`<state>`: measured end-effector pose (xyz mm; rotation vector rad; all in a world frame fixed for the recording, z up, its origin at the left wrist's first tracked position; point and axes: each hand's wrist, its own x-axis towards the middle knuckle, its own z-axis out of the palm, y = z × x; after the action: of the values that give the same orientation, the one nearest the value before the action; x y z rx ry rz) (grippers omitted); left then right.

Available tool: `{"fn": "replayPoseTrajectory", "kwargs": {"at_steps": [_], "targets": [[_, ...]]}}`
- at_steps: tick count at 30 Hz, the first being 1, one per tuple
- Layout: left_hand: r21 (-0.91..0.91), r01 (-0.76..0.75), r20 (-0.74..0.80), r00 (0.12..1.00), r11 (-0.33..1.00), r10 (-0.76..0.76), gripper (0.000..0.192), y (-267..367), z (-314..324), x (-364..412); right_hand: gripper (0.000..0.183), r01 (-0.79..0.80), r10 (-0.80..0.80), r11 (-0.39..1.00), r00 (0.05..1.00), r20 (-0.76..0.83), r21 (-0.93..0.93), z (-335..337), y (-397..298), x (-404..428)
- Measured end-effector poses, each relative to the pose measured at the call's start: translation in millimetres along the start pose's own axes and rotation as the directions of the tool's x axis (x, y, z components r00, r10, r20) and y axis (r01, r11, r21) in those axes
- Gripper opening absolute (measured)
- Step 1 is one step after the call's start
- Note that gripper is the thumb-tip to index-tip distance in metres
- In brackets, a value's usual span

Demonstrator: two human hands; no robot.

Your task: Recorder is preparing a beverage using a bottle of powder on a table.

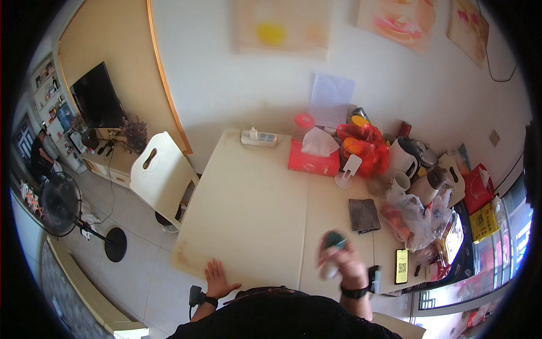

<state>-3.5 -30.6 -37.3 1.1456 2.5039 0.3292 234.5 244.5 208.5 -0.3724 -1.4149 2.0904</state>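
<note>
My left hand (218, 280) rests with spread fingers at the near left edge of the cream table (241, 203), holding nothing. Over the right part of the tabletop, my right hand (345, 258) is closed around a blurred object (332, 239) with a dark green top and a whitish lower end; motion blur hides what it is. Beyond that hand lies a folded grey cloth (364, 216). A phone (401, 266) with a lit yellow screen showing a printed code lies to its right.
A power strip (259, 138), a red tissue box (314, 160), a red plastic bag of items (368, 152), an electric kettle (401, 157), a mug (399, 182) and clear plastic bags (408, 220) stand along the back and right. A white chair (163, 178), a floor fan (61, 203) and a person (41, 154) are at left.
</note>
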Motion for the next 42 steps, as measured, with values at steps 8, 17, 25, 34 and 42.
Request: {"fn": "replayPoseTrajectory", "kwargs": {"at_steps": [8, 17, 25, 34, 42], "targets": [[-0.017, 0.038, 0.051, 0.998, 0.999, -0.037, 0.115, 3.3, -6.0, -0.9, 0.024, 0.480, -0.442, 0.871, 0.679, -0.586, -0.100, -11.1, -24.7, 26.7], [-0.025, -0.010, 0.021, 1.000, 1.000, 0.010, 0.116, -2.2, 0.7, -4.8, 0.026, 0.589, -0.323, 0.788, 0.645, -0.692, 0.181, -55.3, -63.7, 37.8], [-0.022, 0.010, 0.010, 1.000, 1.000, -0.009, 0.114, 2.1, -2.2, -2.2, 0.038, -0.212, 0.189, 0.921, 0.977, 0.101, 0.327, -4.6, -9.3, 20.2], [0.027, 0.017, 0.008, 1.000, 1.000, -0.017, 0.113, 5.6, -6.1, -3.5, 0.030, 0.277, 0.004, 0.830, 0.865, -0.502, 0.484, -29.6, -25.2, 34.5], [0.010, 0.028, 0.006, 1.000, 1.000, -0.028, 0.114, 2.9, -1.1, -4.9, 0.026, 0.332, 0.020, 0.490, 0.920, -0.391, 0.806, -60.7, -41.9, 38.7]]}}
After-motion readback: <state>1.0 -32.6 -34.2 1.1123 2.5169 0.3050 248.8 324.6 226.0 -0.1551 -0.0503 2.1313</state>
